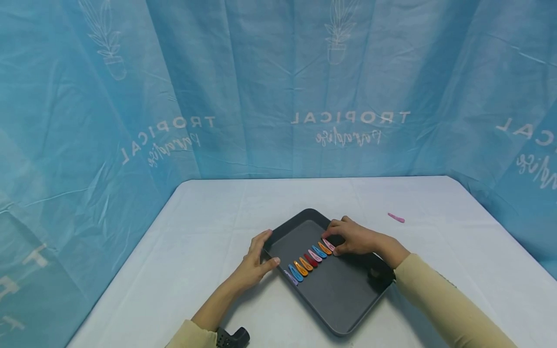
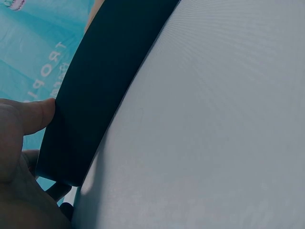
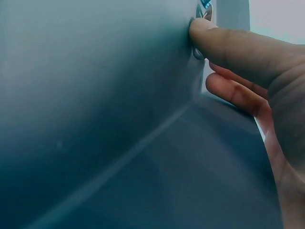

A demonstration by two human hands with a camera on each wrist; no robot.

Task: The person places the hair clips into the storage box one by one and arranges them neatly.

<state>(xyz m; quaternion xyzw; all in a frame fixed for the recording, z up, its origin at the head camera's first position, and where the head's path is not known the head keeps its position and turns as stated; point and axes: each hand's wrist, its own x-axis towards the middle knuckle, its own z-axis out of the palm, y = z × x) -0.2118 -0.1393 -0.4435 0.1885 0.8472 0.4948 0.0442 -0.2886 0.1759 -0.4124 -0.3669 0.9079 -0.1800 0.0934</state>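
Note:
A dark grey rectangular tray [image 1: 348, 295] lies turned cornerwise on the table. Across it runs a slanted row of snap hair clips: a purple one [image 1: 290, 277] at the near-left rim, then blue, orange, red [image 1: 311, 260] and pink ones. At the far end of the row, my right hand [image 1: 354, 238] has thumb and forefinger on a pink hair clip [image 1: 328, 244], pinching it at the tray floor. My left hand [image 1: 252, 270] holds the tray's left corner, the thumb [image 2: 40, 114] against the rim and the fingers round the corner.
Another pink hair clip [image 1: 396, 218] lies on the white table [image 1: 217, 212], right of the tray and farther back. Blue printed curtains [image 1: 261, 87] hang behind the table and along its sides. A black wrist device [image 1: 235, 338] is at the left sleeve.

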